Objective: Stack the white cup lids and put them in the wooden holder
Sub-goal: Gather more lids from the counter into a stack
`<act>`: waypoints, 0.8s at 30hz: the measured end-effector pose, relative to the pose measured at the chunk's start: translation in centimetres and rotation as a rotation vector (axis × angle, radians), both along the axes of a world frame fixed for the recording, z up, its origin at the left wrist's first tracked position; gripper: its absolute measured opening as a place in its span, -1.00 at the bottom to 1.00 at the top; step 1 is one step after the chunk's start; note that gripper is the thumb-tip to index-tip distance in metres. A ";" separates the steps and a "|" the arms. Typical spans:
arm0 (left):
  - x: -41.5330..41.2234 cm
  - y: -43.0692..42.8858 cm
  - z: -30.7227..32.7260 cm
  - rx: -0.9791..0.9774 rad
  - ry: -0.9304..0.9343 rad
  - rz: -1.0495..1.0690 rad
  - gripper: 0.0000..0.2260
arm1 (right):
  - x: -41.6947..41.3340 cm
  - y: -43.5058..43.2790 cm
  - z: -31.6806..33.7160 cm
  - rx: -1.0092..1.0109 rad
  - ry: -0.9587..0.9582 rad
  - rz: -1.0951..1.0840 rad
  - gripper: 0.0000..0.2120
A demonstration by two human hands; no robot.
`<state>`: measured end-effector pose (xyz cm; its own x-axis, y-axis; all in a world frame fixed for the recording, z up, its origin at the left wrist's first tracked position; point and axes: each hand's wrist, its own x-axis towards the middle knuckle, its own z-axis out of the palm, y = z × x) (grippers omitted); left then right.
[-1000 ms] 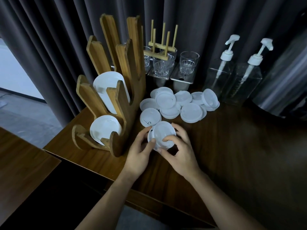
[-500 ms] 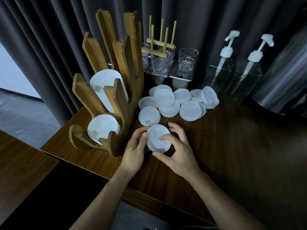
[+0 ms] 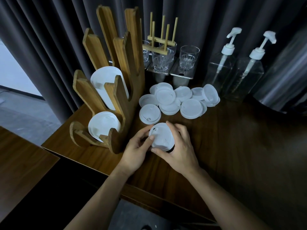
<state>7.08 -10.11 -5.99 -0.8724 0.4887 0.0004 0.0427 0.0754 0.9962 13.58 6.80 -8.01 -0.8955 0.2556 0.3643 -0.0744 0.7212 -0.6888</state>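
Head view, looking down on a dark wood table (image 3: 232, 146) set against grey curtains (image 3: 49, 39). At left stands the wooden holder (image 3: 121, 90), a tiered rack of upright slats: its upper slot holds a tall stack of white lids (image 3: 108, 85), its lower slot a shorter stack (image 3: 103, 125). Behind, two clear pump bottles (image 3: 232, 70), several glasses (image 3: 188, 58) and a small peg rack (image 3: 160, 42). At centre a loose heap of lids (image 3: 181, 100) lies scattered, overlapping, with one lid (image 3: 150, 114) apart at its near edge. Nearest the viewer, both hands close around a lid or small stack (image 3: 162, 136) just right of the holder's foot: the left hand (image 3: 137, 150) grips its left rim with thumb on top, the right hand (image 3: 181, 150) cups its right and near side. How many lids are in this grip cannot be told.

Progress, as judged: two slots are partly filled; roughly a dozen lids remain loose, to be gathered, nested and slotted. The task appears about half done.
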 end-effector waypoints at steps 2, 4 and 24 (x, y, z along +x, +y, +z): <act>0.0 0.1 0.0 -0.022 0.021 -0.001 -0.67 | 0.1 0.0 0.1 -0.025 -0.008 -0.010 -0.05; 0.1 0.2 0.0 -0.035 0.040 -0.005 -0.69 | 0.0 0.0 0.2 -0.014 -0.020 -0.019 -0.05; 0.2 0.4 -0.2 0.150 -0.111 0.260 -0.70 | -10.5 4.7 3.6 0.224 -0.200 0.214 -0.61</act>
<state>7.25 -9.75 -6.17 -0.9670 0.2506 -0.0465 -0.0682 -0.0788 0.9946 3.13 11.51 -4.42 -0.9793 -0.0115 0.2023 -0.1197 0.8382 -0.5321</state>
